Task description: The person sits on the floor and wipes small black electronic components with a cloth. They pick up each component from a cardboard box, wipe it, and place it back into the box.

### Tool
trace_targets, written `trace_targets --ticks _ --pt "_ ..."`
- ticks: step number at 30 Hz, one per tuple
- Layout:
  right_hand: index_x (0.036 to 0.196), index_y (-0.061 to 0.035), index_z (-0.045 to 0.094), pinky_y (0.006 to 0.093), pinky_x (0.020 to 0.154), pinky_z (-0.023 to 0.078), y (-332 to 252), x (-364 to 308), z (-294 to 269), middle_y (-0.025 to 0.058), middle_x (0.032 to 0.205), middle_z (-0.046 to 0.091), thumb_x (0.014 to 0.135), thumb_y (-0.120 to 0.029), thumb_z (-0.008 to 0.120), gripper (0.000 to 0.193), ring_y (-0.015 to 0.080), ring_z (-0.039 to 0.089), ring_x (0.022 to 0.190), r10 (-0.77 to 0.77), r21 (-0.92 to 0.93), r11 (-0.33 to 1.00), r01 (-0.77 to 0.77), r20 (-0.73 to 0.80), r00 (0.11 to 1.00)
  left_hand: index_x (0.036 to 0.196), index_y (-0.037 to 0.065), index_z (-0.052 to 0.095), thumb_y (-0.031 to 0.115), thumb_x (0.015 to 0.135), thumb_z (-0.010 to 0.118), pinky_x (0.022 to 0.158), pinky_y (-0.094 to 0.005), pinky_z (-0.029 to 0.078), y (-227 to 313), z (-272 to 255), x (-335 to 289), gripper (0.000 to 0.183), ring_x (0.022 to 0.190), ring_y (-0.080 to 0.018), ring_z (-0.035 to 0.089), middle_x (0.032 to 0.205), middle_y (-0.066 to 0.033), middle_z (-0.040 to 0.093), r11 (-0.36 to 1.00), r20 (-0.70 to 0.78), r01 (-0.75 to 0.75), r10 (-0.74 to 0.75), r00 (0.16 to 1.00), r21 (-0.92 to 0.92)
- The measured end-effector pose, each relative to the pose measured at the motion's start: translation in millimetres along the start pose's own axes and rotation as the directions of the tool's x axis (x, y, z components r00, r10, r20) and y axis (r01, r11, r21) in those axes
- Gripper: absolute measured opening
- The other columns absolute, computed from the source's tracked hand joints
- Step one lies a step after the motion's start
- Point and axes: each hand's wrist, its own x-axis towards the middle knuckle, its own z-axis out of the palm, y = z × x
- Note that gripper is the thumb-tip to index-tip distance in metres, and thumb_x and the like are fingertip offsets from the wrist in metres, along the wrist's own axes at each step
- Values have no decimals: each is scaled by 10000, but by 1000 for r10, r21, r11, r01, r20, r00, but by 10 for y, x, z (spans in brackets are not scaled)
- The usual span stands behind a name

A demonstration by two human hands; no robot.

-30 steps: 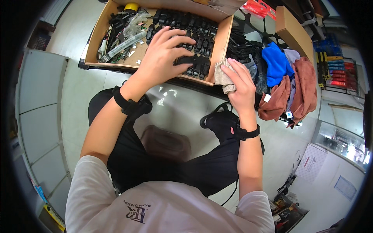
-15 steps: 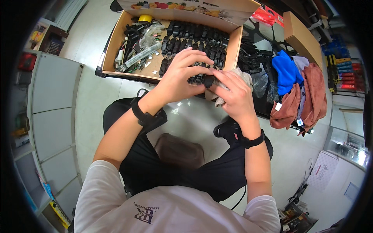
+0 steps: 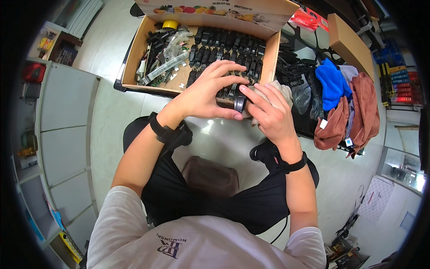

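In front of the cardboard box, my two hands meet around a small black device [image 3: 239, 104] with a smooth, curved outer side. My left hand [image 3: 207, 93] is curled in a C shape, its thumb at the device's lower end and its index finger near the upper end. From the right, my right hand [image 3: 274, 112] presses its fingertips to the device's upper end. A beige cloth [image 3: 285, 91] shows beside and below the right fingers; whether they hold it is hidden. Rows of similar black devices [image 3: 226, 39] fill the right part of the cardboard box [image 3: 270, 54].
Loose parts, a yellow roll [image 3: 169, 24] and a clear tube-like strip [image 3: 165, 67] lie in the box's left part. To the right are black straps [image 3: 291, 71], a blue cloth [image 3: 331, 83] and brown cloths [image 3: 365, 107]. A brown stool [image 3: 210, 175] stands between my legs.
The black device has been turned, so its smooth curved side now shows. My left thumb has moved lower and the fingers have spread wider around it. The view has shifted slightly.
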Motion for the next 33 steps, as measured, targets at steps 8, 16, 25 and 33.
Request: trace_targets --ticks 8,16,25,33 --pt "987 -86 799 493 1110 571 10 47 -21 9 1517 711 816 -101 755 178 337 719 1215 8 22 1000 -9 61 998 1428 84 720 435 697 1014 1296 -562 374 -15 -38 23 862 1546 -421 446 1569 -135 591 1000 26 19 -19 999 -18" --pt "1242 -202 836 486 1108 570 23 57 -15 79 1577 667 678 67 727 634 347 715 1238 62 88 994 -66 52 997 1311 34 781 406 721 988 1266 -520 418 -428 -782 -305 727 1486 -376 523 1520 -117 623 880 -131 205 -164 978 428" --pt "1178 -171 833 477 1106 564 25 47 -5 68 1552 686 699 65 752 540 333 718 1218 74 105 992 -77 31 997 1396 151 767 231 599 1041 1306 -519 404 -745 -884 -466 847 1539 -355 455 1636 -59 547 751 -20 294 -350 936 592" --pt "1153 -155 833 485 1109 562 32 55 -9 80 1534 695 685 66 760 523 337 720 1213 80 103 991 -85 49 996 1363 172 797 298 547 1061 1318 -482 391 -787 -829 -398 867 1543 -359 451 1636 -72 561 742 90 350 -481 872 573"
